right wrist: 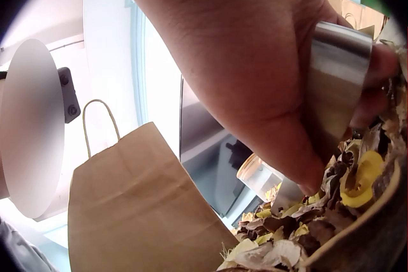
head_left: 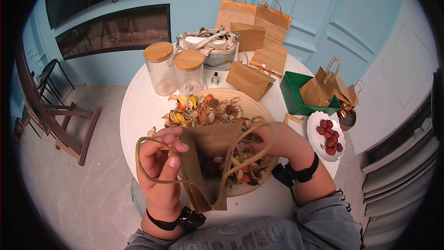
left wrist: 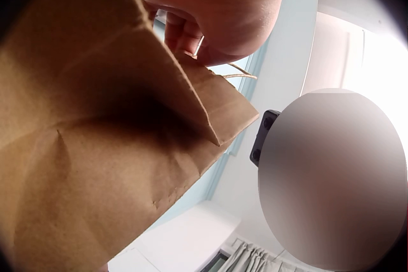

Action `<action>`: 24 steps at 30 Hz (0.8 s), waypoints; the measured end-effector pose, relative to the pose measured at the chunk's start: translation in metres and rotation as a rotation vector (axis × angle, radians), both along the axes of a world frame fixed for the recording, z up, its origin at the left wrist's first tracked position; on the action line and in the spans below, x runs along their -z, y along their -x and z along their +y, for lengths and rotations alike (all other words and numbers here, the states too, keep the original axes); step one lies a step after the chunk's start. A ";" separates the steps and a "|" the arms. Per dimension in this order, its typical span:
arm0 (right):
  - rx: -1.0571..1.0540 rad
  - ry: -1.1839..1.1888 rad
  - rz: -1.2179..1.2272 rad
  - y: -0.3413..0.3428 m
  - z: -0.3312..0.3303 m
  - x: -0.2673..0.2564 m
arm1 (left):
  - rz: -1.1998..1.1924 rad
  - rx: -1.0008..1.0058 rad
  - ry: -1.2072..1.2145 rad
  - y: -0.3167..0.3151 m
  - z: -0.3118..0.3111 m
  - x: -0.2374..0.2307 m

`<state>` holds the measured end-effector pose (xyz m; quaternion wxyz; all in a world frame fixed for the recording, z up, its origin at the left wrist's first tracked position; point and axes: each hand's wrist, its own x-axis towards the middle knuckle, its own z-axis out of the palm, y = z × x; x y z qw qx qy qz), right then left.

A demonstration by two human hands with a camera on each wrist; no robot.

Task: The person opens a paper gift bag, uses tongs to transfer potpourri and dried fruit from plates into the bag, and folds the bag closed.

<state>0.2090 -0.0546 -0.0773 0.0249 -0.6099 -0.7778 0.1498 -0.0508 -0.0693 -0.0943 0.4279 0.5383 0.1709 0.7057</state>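
Note:
My left hand holds a brown paper bag at its left side, fingers by the edge, with one twisted handle looping around the hand. The bag stands open at the top, tilted above the near part of a round woven basket. Dried leaves, petals and pods fill that basket. My right hand reaches into them, partly behind the bag's other handle. In the right wrist view, this hand grips a shiny metal scoop, its lower part among the dried leaves.
On the white table stand two lidded jars, a small bottle, a handbag and several paper bags. To the right are a green bin and a white dish of red dates.

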 end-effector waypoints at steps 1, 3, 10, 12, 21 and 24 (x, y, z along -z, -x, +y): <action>0.003 0.008 -0.001 0.000 0.000 -0.001 | 0.003 -0.006 -0.009 0.000 0.000 0.000; 0.005 0.012 -0.006 0.000 0.000 0.001 | 0.004 -0.012 -0.006 -0.001 0.000 -0.001; 0.009 0.020 -0.012 0.001 0.000 -0.002 | 0.004 -0.007 -0.012 -0.001 0.000 0.000; 0.004 0.014 -0.006 0.000 0.000 0.001 | 0.006 -0.005 -0.007 0.000 0.001 0.001; 0.047 0.065 -0.017 0.002 0.001 -0.001 | -0.005 0.009 0.012 0.001 0.001 0.003; 0.043 0.074 -0.014 0.002 0.002 -0.001 | -0.002 0.004 0.017 0.001 0.001 0.003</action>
